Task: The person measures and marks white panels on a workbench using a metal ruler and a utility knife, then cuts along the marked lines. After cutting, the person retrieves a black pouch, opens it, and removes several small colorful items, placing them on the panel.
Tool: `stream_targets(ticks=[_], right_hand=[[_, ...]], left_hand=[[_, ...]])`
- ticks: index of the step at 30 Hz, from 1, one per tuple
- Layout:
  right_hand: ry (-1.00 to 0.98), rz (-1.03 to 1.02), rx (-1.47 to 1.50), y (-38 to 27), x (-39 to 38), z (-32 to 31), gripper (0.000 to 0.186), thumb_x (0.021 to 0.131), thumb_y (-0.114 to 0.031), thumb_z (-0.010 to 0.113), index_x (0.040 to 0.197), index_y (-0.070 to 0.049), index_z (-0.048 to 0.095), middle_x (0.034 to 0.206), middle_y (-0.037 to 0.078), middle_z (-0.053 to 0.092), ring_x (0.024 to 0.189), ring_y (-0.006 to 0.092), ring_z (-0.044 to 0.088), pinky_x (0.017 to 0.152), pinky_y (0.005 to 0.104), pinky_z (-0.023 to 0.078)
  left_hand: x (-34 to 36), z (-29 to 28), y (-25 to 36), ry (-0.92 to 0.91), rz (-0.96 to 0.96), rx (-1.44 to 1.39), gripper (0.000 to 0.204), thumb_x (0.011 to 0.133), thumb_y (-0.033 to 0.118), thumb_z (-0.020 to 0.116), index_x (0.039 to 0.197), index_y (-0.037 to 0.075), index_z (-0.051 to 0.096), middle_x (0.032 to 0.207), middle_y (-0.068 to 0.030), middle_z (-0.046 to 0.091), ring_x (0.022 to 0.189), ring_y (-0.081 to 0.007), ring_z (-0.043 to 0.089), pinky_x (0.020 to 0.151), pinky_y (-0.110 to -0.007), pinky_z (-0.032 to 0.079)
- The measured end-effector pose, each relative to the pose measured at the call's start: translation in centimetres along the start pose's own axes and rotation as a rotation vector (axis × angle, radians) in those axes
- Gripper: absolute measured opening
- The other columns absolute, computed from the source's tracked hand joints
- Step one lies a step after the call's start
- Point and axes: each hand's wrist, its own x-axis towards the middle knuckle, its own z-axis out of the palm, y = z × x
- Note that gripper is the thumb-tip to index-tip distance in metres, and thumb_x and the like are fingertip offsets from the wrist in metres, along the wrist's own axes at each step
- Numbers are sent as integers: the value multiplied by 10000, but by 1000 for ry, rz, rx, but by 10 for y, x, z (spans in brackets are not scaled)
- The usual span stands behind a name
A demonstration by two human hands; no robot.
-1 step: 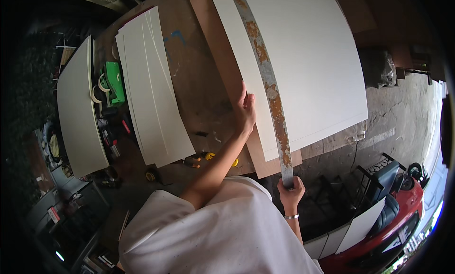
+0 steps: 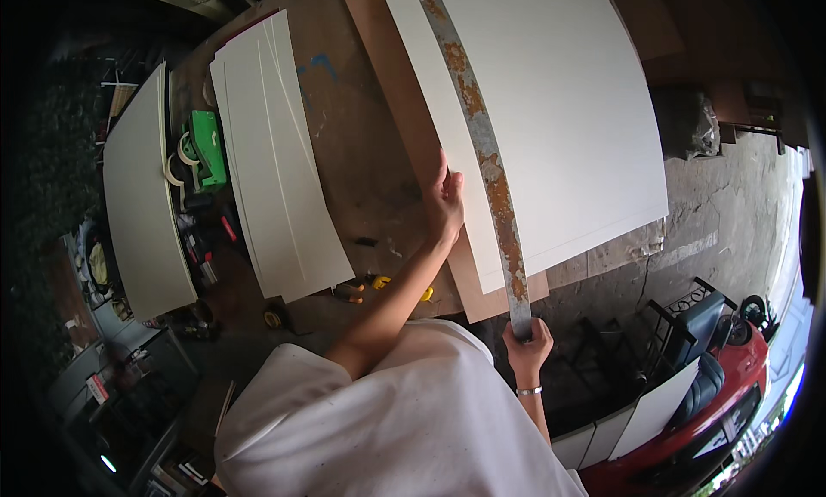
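A long grey metal strip point(image 2: 490, 153), patched with rusty orange, lies lengthwise across a large white sheet point(image 2: 576, 110), nearer its left side. Its near end juts past the sheet's front edge, where my right hand point(image 2: 528, 349) is closed around it. My left hand point(image 2: 447, 206) touches the left edge of the sheet with its thumb and a stretched finger apart; the other fingers are hidden. Under the white sheet, a brown board point(image 2: 508, 301) shows along the left and near edges.
To the left lie narrower white sheets point(image 2: 275, 170) and another white panel point(image 2: 146, 204), with a green tool point(image 2: 206, 151) and tape roll point(image 2: 175, 170) between them. Yellow-black tools point(image 2: 379, 283) lie near my left forearm. A dark chair point(image 2: 701, 325) and red vehicle point(image 2: 731, 411) are at lower right.
The far part of the metal strip has shifted slightly left on the white sheet. Both hands stay practically where they were.
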Motion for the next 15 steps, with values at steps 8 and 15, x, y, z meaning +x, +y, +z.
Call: stream_targets(ticks=[8, 15], right_hand=[[33, -135, -23, 40, 6, 46, 266, 668, -138, 798, 735, -56, 555, 668, 116, 589, 603, 343, 601, 538, 428, 484], [11, -190, -212, 38, 13, 62, 356, 762, -292, 838, 912, -69, 605, 773, 108, 612, 648, 330, 634, 538, 421, 504]], left_hand=[[2, -41, -36, -255, 8, 376, 455, 979, 153, 703, 1328, 32, 437, 694, 1, 558, 716, -79, 634, 536, -258, 575], [139, -103, 35, -348, 776, 914, 290, 844, 96, 768, 1046, 56, 564, 1092, -122, 597, 1103, -353, 590, 890, -452, 492]])
